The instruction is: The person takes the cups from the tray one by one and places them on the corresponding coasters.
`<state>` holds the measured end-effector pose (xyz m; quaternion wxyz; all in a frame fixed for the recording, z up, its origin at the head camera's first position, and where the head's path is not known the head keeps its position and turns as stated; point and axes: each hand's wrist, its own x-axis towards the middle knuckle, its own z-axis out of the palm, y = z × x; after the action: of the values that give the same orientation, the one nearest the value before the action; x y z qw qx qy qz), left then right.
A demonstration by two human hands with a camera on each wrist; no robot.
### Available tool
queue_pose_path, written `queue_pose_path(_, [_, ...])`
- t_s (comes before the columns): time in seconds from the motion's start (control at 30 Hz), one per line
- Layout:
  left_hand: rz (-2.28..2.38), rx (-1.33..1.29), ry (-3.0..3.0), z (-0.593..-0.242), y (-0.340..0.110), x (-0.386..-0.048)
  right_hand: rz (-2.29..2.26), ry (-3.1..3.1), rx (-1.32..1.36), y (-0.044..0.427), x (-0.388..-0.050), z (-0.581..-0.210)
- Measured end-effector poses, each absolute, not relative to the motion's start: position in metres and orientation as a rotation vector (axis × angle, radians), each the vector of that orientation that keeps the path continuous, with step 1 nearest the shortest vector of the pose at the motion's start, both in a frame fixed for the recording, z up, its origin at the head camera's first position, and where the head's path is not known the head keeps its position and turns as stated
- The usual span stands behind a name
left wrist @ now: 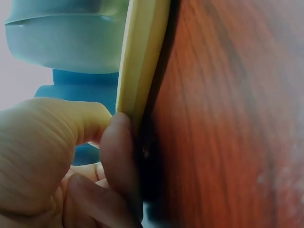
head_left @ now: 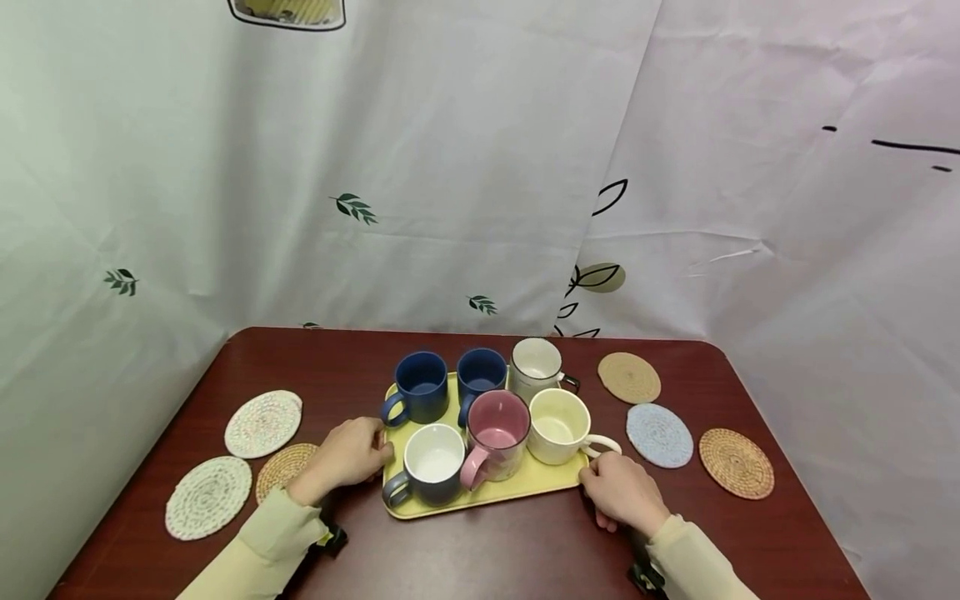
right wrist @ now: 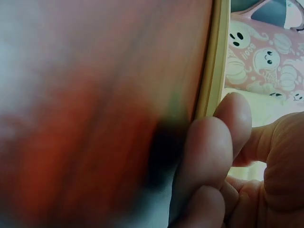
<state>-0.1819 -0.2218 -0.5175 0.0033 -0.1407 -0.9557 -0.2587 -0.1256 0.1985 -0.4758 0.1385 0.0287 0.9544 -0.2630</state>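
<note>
A yellow tray bears several mugs on the dark red table. My left hand pinches its left edge, the thumb on the rim and fingers beneath, as the left wrist view shows at the tray rim. At the front right corner my right hand grips the same tray, close to the cream mug and its handle. A pink mug and a grey mug with a white inside stand in front. Behind are two blue mugs and a pale dark-rimmed mug.
Left of the tray lie two pale woven coasters and a tan coaster, partly behind my left hand. On the right are a beige coaster, a light blue coaster and a brown coaster. White cloth hangs behind the table.
</note>
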Motion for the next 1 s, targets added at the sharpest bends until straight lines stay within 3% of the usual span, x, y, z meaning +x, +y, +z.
queue_pose_path(0.2, [-0.807,-0.495,-2.929,-0.526,-0.220,-0.181,-0.757,2.789,0.093,0.200,-0.109,-0.475])
queue_pose_path(0.47, [-0.754,-0.449,-3.063,-0.486,-0.203,-0.167,-0.711,2.810,0.122,0.200,-0.091,-0.476])
queue_pose_path(1.0, [-0.712,-0.629,-3.022,-0.485,-0.200,-0.173,-0.468,3.008,0.049,0.201,-0.071,-0.478])
